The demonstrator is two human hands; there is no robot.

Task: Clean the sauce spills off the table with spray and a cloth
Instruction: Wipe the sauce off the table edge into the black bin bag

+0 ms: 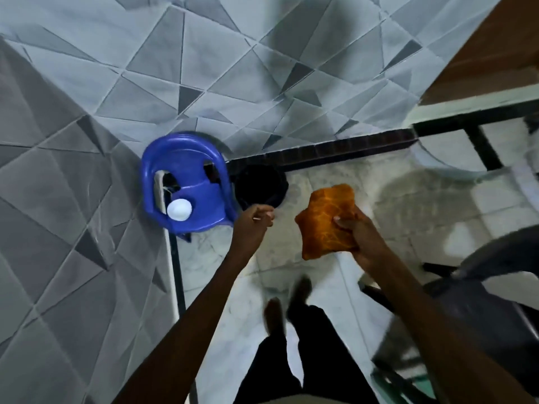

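My right hand [354, 234] grips an orange cloth [326, 220], bunched and stained darker in places, held out over the floor. To its left my left hand [255, 225] has its fingers curled and seems to pinch something small and thin between fingertips; the blur hides what it is. Just beyond that hand stands a black bin [261, 185] against the wall. No spray bottle and no sauce spill show in this view.
A blue plastic chair [186, 182] with a white round object [179, 209] on its seat stands against the grey tiled wall. A dark chair [481, 301] is at the lower right. A table edge [478, 103] shows at the upper right. My legs stand on the pale tiled floor.
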